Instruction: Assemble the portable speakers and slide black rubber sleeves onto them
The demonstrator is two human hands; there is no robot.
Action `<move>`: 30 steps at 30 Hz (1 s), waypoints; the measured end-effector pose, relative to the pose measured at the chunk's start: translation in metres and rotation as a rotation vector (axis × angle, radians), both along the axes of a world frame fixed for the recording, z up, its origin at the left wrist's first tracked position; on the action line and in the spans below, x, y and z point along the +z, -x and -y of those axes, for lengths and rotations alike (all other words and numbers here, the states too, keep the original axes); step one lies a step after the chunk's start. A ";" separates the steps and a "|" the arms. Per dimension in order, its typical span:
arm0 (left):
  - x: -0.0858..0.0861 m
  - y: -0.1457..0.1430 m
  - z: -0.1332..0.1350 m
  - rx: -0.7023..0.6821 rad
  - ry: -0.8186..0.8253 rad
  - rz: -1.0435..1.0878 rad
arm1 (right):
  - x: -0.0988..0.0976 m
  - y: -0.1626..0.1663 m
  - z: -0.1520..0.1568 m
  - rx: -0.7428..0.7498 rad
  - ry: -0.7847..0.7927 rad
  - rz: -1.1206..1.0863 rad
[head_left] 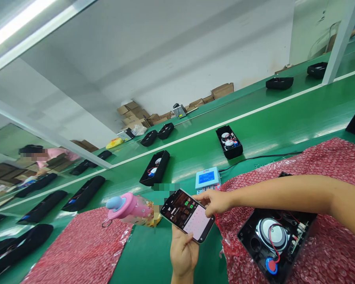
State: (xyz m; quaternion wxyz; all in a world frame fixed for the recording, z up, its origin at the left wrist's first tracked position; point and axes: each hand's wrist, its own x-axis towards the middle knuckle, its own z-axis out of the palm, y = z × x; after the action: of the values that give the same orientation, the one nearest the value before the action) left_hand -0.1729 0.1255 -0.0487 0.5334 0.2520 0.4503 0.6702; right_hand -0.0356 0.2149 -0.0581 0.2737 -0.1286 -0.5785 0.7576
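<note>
A smartphone [187, 215] with a lit screen, showing a chat-like page above a pale keyboard area, is tilted over the green work surface. My left hand [184, 252] grips it from below, thumb along its lower edge. From the right, my right hand [214, 202] is closed at the phone's right edge, with the thumb over the screen side and a finger by the upper edge. Beneath my right forearm lies an opened black speaker housing [254, 244] with a round driver, red wires, a blue-and-red round part and a circuit board.
Red bubble wrap [337, 189] lies under the housing, and another sheet [85, 240] at left. A pink drink bottle [133, 209] and a blue-screened device [207, 178] stand near the phone. More speaker housings [155, 167] sit along the green line. A person [56, 156] is at far left.
</note>
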 end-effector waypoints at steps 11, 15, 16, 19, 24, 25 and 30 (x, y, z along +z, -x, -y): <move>-0.003 0.004 0.002 -0.039 -0.029 -0.019 | -0.002 0.000 -0.001 0.004 0.000 -0.004; -0.008 0.008 0.001 -0.074 -0.057 -0.043 | -0.003 0.000 0.000 0.002 -0.003 -0.001; -0.009 0.008 0.001 -0.084 -0.064 -0.048 | -0.003 0.000 0.000 0.003 -0.003 0.000; -0.010 0.008 0.000 -0.086 -0.074 -0.044 | -0.003 0.000 0.000 0.006 -0.002 0.003; -0.009 0.007 0.000 -0.065 -0.049 -0.042 | -0.004 0.000 0.000 0.009 -0.005 0.010; -0.009 0.007 0.000 -0.071 -0.053 -0.041 | -0.004 0.000 0.000 0.008 -0.007 0.011; -0.011 0.008 0.002 -0.085 -0.082 -0.052 | -0.005 0.001 0.000 -0.005 -0.017 0.013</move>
State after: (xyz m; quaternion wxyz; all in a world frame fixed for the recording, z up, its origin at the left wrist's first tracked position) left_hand -0.1811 0.1236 -0.0596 0.5386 0.3099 0.4250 0.6582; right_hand -0.0366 0.2145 -0.0628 0.2729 -0.1326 -0.5864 0.7510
